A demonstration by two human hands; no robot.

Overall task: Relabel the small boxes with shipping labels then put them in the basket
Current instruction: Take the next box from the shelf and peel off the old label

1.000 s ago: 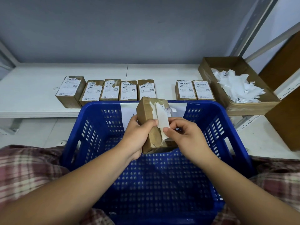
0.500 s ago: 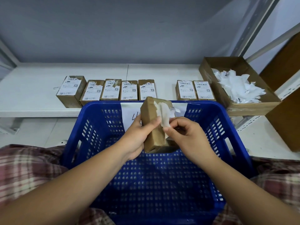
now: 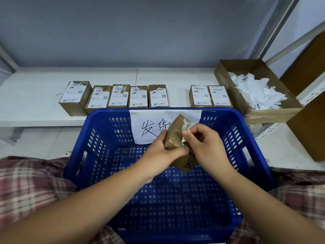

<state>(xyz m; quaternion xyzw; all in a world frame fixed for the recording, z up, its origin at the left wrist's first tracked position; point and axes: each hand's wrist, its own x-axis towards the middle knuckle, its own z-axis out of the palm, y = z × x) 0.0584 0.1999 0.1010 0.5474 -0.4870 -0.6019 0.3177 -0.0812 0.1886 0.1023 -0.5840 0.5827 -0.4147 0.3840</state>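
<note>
A small brown box (image 3: pixel 175 136) is held tilted above the blue basket (image 3: pixel 98 138). My left hand (image 3: pixel 161 154) grips its left side and lower end. My right hand (image 3: pixel 204 145) pinches the torn white label remnant (image 3: pixel 186 127) on the box's top face. Several more small boxes (image 3: pixel 138 96) with white shipping labels stand in a row on the white shelf behind the basket. Nothing lies inside the basket.
A brown carton (image 3: pixel 274 113) full of peeled white label scraps sits at the right end of the shelf (image 3: pixel 35 103). A paper sign with handwritten characters (image 3: pixel 149 127) hangs on the basket's far wall. Plaid-covered knees flank the basket. A metal rack post rises at the right.
The box has come lower and tipped further over the basket, uncovering the paper sign. My right hand has peeled more of the label, which is now crumpled at the box's top.
</note>
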